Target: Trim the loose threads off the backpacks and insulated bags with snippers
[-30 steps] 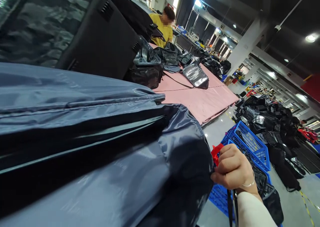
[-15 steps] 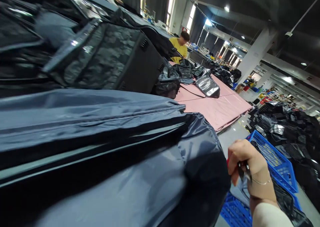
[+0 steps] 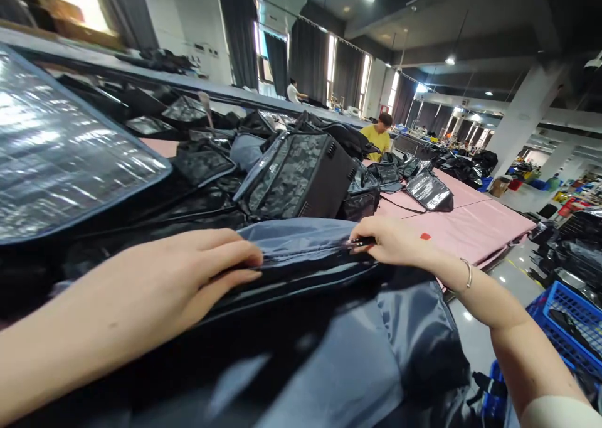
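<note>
A large bag (image 3: 329,353) with a shiny grey-blue lining and black edges lies in front of me, its long zipper edge (image 3: 301,250) running from left to right. My left hand (image 3: 197,274) pinches this edge between thumb and fingers. At the edge's far right end, my right hand (image 3: 388,240) is closed, fingertips against the fabric. Between those fingers shows a small dark tool with bits of metal, mostly hidden by the hand.
Behind lies a camouflage-patterned bag (image 3: 291,177) among several black ones. A silvery lined flap (image 3: 70,152) rises at left. The pink-covered table (image 3: 489,221) bears more bags. Blue crates (image 3: 555,327) stand on the floor at right. A person in yellow (image 3: 376,139) sits farther back.
My right hand has moved from beside the blue crates up to the bag's zipper edge. My left hand has come into view, pinching that edge. The camera has turned left.
</note>
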Demonstrator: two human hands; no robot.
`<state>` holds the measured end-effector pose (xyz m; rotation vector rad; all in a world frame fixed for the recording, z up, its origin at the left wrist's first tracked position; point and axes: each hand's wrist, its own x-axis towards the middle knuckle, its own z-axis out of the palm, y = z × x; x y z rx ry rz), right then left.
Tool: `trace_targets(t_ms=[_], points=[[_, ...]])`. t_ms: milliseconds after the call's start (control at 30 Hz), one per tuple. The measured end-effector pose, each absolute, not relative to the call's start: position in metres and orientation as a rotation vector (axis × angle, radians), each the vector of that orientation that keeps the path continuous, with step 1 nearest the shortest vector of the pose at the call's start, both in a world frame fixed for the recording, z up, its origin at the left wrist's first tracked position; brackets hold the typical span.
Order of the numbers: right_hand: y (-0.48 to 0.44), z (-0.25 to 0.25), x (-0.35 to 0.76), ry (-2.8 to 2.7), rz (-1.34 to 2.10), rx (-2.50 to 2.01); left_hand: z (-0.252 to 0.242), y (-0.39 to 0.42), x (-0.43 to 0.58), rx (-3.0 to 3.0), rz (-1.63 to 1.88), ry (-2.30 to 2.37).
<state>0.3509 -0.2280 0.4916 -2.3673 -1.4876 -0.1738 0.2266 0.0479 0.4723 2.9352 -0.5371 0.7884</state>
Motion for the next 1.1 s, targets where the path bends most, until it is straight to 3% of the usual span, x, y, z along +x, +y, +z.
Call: trace_targets(t_ms=[267,467,700,900,1100], points=[[-0.208,0.502,0.386,-1.14,0.628,-2.209,0.48,0.054,0.264,2.558,-0.14,-0.043],[-0.212,0.498,0.384,-1.148,0.648,-2.149,0.48,0.057,0.263,2.454,-0.182,-0.058],[-0.208,0.506,0.353,-1.365,-0.105,-2.441,0.49,0.037,0.244,2.51,0.001,-0.036],[-0.189,0.506,0.335,-2.003,-0.873,-2.352,0.49,0.031,0.246,2.581,-0.044,-0.048],[-0.187,0.502,0.333,-2.11,-1.18,-2.252,0.487,0.032,0.245,2.537,-0.01,-0.075]])
